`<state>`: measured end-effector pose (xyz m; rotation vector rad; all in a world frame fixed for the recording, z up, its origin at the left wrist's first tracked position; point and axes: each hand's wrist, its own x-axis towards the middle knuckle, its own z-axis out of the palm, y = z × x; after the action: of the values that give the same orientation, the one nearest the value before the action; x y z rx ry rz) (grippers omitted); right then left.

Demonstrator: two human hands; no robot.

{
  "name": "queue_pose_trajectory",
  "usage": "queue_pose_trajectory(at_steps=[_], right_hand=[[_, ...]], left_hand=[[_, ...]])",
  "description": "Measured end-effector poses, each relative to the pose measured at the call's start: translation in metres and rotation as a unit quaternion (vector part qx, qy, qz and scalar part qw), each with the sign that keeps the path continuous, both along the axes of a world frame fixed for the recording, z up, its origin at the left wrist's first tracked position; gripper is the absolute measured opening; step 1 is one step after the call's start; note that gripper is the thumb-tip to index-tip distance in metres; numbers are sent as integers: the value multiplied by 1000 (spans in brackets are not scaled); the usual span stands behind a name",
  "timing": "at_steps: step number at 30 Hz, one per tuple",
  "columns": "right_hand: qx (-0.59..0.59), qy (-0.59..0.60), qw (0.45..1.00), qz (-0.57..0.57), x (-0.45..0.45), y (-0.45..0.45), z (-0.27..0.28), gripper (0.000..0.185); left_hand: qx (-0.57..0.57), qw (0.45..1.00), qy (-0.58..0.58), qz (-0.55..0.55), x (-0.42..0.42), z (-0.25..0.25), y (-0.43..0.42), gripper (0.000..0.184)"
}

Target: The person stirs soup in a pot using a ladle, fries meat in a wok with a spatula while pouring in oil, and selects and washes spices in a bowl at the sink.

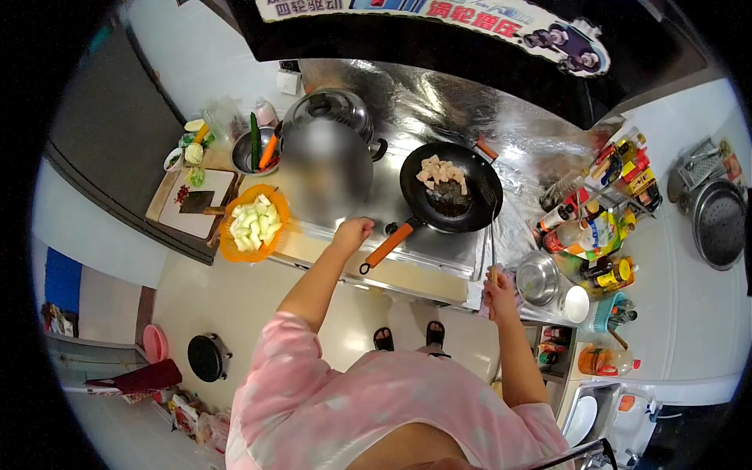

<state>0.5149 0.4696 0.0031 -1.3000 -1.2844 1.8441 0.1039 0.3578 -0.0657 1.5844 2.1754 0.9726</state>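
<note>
The grip of the right hand point(499, 296) was closed around one long-handled utensil point(493, 276), its shaft reaching the rim of one black pan point(427, 210). The grip of the left hand point(356, 233) was curled closed near the pan's handle point(389, 246). One white bowl point(576, 304) was set beside a steel basin point(537, 278). One orange basket point(228, 235) was filled with pale-green chunks point(255, 222). Pale pieces point(442, 172), too bunched to count, were held in the pan.

Between orange basket point(226, 237) and pan handle point(389, 245), a hand can pass above the counter edge point(309, 255). This handle sticks out toward the front; at right, steel bowl point(537, 279) and bottles point(601, 235) block the way.
</note>
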Motion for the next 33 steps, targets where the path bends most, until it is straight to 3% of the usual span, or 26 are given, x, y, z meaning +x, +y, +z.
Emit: queue_pose_trajectory(at_steps=[6, 10, 19, 22, 33], right_hand=[[-19, 1, 999, -28, 4, -19, 18, 19], [-44, -23, 998, -47, 5, -23, 29, 22], [-52, -12, 997, -54, 1, -20, 25, 21], [-46, -13, 998, -46, -1, -17, 21, 21], [-50, 6, 998, -38, -17, -10, 20, 25]], left_hand=[[-120, 985, -112, -53, 0, -45, 53, 45], [-41, 987, 57, -144, 6, -62, 68, 55], [-169, 975, 43, -138, 7, -51, 77, 47], [-95, 981, 57, -161, 3, -59, 76, 46], [-144, 972, 89, -162, 5, -50, 76, 45]])
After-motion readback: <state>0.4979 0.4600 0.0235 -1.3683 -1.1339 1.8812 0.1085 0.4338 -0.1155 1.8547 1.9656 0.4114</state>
